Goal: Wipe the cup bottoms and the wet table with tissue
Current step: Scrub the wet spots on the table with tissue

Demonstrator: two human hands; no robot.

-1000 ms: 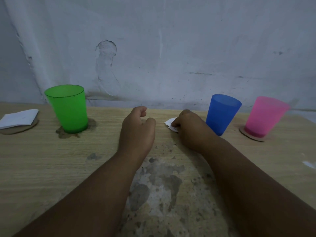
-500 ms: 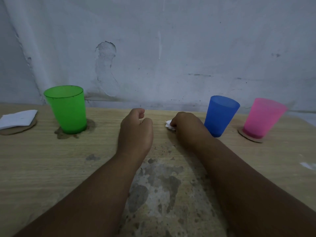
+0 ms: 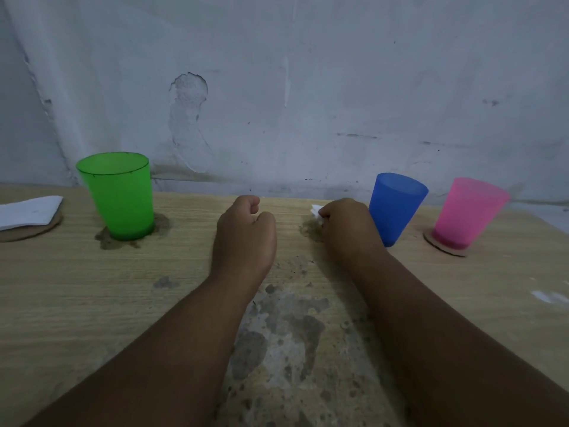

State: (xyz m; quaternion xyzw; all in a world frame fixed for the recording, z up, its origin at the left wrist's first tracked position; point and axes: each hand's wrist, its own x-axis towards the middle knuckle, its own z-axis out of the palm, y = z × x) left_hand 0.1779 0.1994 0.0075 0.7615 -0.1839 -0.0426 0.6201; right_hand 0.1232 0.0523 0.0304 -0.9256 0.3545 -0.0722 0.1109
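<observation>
Leftmost, folded white paper (image 3: 29, 211) on round cardboard disc (image 3: 37, 232); translucent green cup (image 3: 120, 195) in wet patch (image 3: 106, 241) on wood-grain table (image 3: 77, 303). Left hand (image 3: 244, 238) fisted, empty. Crumpled white tissue (image 3: 317, 211) pinched in right hand (image 3: 348, 229), at damp spot (image 3: 308, 229) just left of blue cup (image 3: 395, 208); less showing than second ago. Pink cup (image 3: 468, 211) on cardboard coaster (image 3: 443, 247).

You're in a plain, worn room, likely a home: a peeling wood-grain tabletop (image 3: 92, 303) against a scuffed, patched grey wall (image 3: 308, 87) at 12 o'clock, a green plastic cup (image 3: 118, 195) at 10.
</observation>
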